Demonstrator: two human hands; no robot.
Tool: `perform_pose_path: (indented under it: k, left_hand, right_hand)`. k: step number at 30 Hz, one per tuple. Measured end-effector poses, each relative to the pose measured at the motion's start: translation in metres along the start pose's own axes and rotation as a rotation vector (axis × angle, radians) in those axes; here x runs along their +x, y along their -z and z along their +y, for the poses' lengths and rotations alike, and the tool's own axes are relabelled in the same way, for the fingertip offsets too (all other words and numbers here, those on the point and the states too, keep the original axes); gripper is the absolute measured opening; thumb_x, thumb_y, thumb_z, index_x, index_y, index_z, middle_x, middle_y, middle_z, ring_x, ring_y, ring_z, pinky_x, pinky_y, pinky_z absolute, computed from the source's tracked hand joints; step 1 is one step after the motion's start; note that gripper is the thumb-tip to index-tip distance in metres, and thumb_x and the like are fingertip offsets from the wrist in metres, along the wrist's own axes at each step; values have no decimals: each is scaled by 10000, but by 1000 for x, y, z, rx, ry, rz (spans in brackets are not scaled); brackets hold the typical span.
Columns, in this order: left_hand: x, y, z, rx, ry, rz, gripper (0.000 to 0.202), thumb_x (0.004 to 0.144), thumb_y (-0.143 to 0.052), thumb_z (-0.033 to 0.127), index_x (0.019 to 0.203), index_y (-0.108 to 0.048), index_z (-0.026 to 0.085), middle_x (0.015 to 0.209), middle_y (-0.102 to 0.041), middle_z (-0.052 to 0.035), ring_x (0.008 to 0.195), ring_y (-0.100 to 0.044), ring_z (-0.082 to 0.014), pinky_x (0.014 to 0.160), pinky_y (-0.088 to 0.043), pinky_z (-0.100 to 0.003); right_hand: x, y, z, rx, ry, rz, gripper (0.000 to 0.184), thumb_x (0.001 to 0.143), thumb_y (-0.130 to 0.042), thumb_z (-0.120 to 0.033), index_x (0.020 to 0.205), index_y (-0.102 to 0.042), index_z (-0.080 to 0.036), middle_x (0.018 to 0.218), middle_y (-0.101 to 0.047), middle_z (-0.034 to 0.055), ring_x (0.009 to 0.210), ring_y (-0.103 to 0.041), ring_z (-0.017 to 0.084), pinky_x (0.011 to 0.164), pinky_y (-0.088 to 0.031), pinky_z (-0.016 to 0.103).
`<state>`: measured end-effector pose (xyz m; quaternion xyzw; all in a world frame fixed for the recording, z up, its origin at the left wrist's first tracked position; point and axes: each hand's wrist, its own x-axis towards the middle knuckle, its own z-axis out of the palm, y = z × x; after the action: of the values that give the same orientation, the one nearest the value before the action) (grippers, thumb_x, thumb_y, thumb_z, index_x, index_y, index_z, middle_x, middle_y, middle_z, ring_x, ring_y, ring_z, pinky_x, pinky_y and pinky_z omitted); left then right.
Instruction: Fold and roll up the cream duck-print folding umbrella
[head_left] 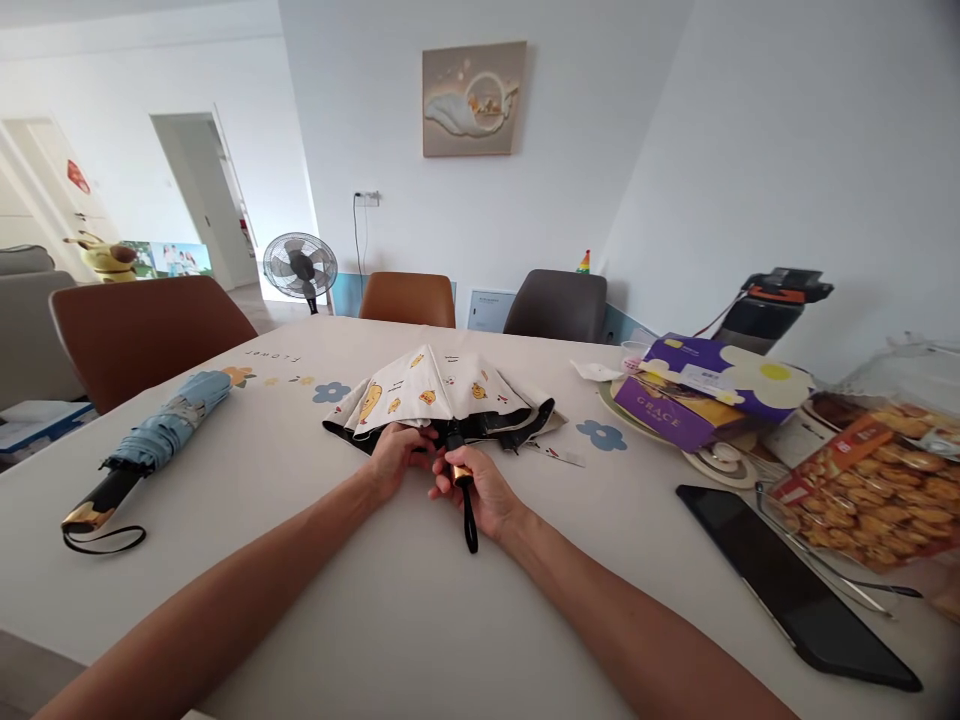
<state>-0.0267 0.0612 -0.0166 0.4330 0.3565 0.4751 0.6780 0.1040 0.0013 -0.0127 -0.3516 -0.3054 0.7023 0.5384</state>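
Note:
A white folding umbrella (409, 393) with yellow cartoon prints and a black underside lies on the table, its canopy loosely spread and pointing away from me. My right hand (480, 487) is closed around its short black and gold handle, and a black wrist strap hangs below. At the near edge of the canopy is my left hand (401, 457), fingers curled against the black lining beside the shaft. Some of its fingertips are hidden by the fabric. Off to the left rests a folded light blue umbrella (166, 428) with a black and gold handle.
On the right of the table (360, 610) lie a dark tablet (795, 585), eyeglasses (840, 575), a packet of cookies (877, 490) and purple boxes (694, 390). A black bottle (769, 310) stands behind them. Chairs (409, 298) line the far side, near a fan (300, 268).

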Motion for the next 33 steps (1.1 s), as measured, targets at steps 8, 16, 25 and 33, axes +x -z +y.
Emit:
perform_pose_path:
  k: [8,16,25,33]
  left_hand:
    - [3,7,7,-135,125,-119,186,692,-525,145,838,-623,83,892,-616,-99,663,-595,-156,538,-503,-283]
    - [4,15,6,-123,161,-142,101,723,-583,113,793,-640,69,770,-631,-100,653,-603,-150,506,-471,-232]
    - [-3,6,8,41,113,-190,138,693,-687,205,703,-630,80,684,-633,-99,549,-574,-137,519,-484,-257]
    - [-4,5,7,146,97,-189,160,709,-662,203,617,-601,87,589,-599,-71,511,-552,-107,563,-461,-228]
  right_hand:
    - [-3,-2,1,-79,-11,-68,141,733,-608,-258,684,-545,-141,641,-595,23,470,-502,100,562,-558,330]
    - [-6,-6,5,-116,55,34,113,723,-554,-266,708,-502,-167,598,-578,1,406,-466,97,479,-528,308]
    - [-8,-13,8,-181,94,-4,118,731,-575,-263,730,-505,-167,614,-587,-5,381,-466,95,454,-512,301]
    - [-1,-3,-3,-66,-92,22,327,862,-510,-450,845,-595,-135,751,-644,72,564,-584,144,445,-544,288]
